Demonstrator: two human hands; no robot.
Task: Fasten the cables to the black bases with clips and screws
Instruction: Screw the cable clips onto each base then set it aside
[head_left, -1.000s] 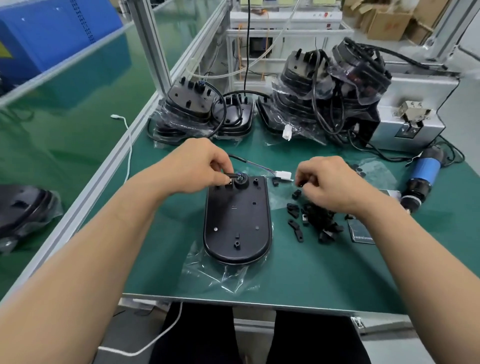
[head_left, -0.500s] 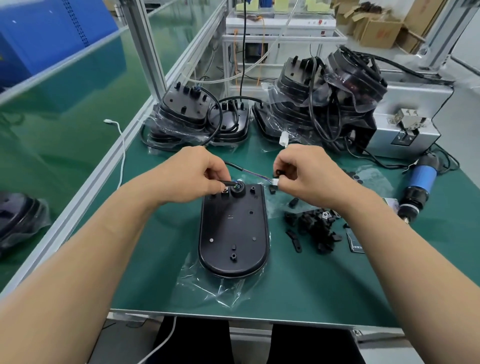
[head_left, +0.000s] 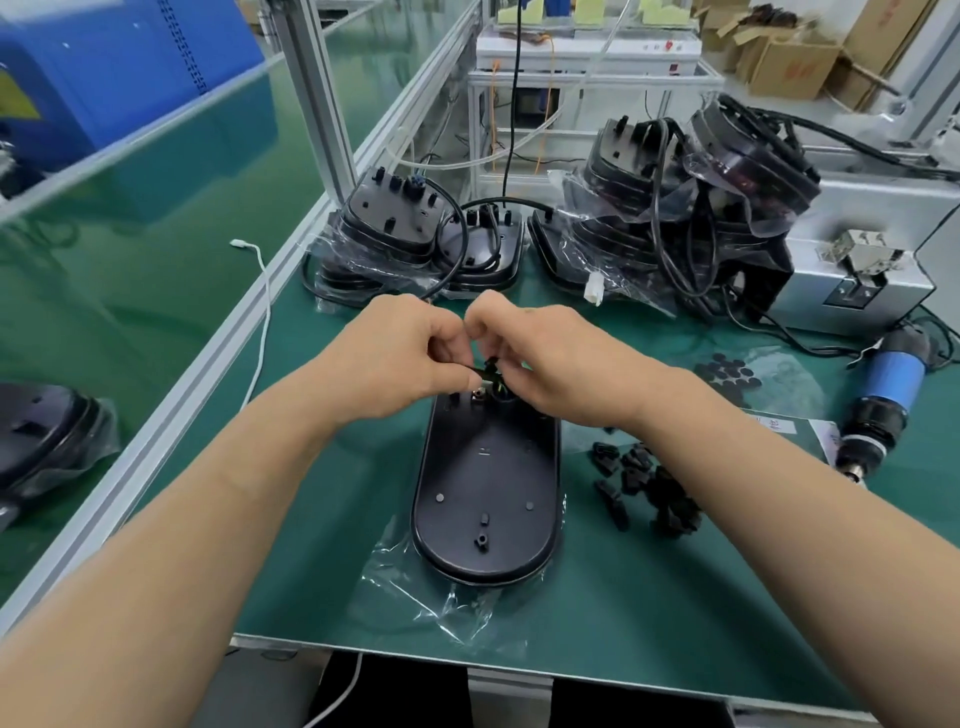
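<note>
matt black plastic base (head_left: 485, 499), crinkled clear film (head_left: 441, 608)

Bare forearms stretched from the lower left and lower right corners to a meeting point just above centre frame. Left hand (head_left: 410, 358): back upward, fingers curled under, thumb and forefinger pinching a thin black cable (head_left: 474, 368) at the tips. Right hand (head_left: 540, 358): back upward, wrist bent slightly inward, fingers curled, tips pinching a small black clip (head_left: 491, 360). Knuckles of the two close together at the top, fingertips almost touching below.
</note>
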